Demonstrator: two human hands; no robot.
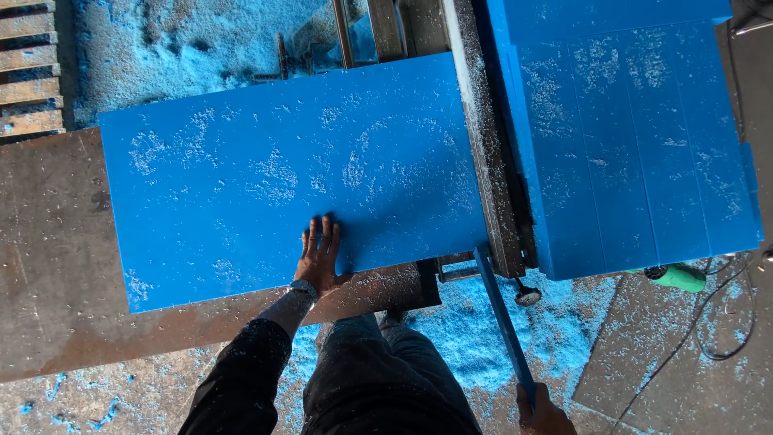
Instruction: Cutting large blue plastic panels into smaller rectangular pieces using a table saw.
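A large blue plastic sheet (pixel 266 177) lies flat on a rusty metal saw table (pixel 56 266), dusted with pale shavings. My left hand (pixel 319 256) rests palm down on the sheet's near edge, fingers spread. My right hand (pixel 544 412), at the bottom of the view, grips the lower end of a narrow blue strip (pixel 501 318) that slants up toward the gap beside the saw fence (pixel 487 145). A stack of cut blue boards (pixel 636 137) lies to the right of the fence.
Blue shavings cover the floor (pixel 451 330) and the area behind the table (pixel 185 48). A green power tool (pixel 680 278) with a black cable (pixel 725 338) lies at the right. Wooden slats (pixel 28 64) sit at the top left. My legs stand below the table edge.
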